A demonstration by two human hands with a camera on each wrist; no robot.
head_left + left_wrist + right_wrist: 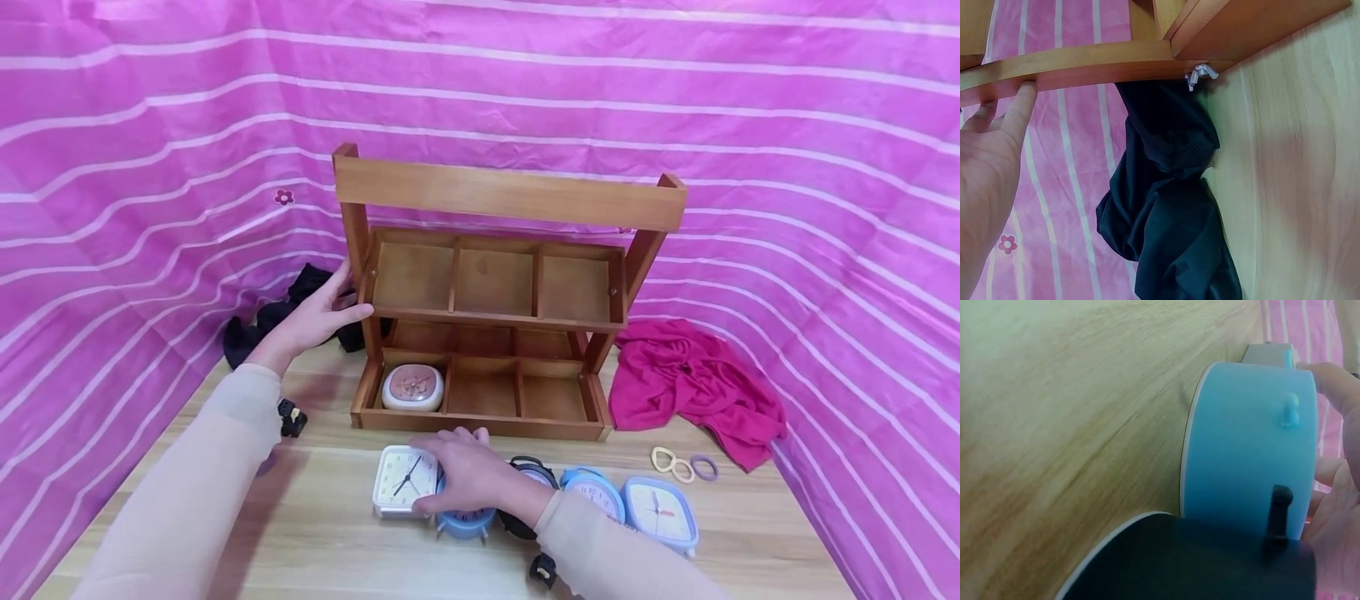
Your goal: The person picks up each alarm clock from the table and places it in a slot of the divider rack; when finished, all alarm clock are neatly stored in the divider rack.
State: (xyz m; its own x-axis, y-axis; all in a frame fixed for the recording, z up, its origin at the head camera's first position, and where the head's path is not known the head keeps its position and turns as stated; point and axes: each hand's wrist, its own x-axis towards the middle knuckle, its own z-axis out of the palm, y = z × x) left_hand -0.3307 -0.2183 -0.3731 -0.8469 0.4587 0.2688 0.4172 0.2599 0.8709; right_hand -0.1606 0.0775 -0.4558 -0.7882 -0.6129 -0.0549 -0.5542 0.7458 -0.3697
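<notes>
A: Status on the blue clock?

B: My right hand is curled over the round blue alarm clock, bottom centre of the head view, lying on the wooden table. In the wrist view my fingers wrap its blue casing. My left hand, fingers fairly straight, braces the wooden shelf at its left post, mid-frame.

A: Grip advice?

B: I'd say lift straight up. It's wedged: white square clock touches on the left, black clock on the right.

A: Anything else around?

B: A pink box sits in the lower-left compartment. Two more blue clocks lie right of the black one, hair ties beyond them. Magenta cloth at right, black cloth behind the left post.
</notes>
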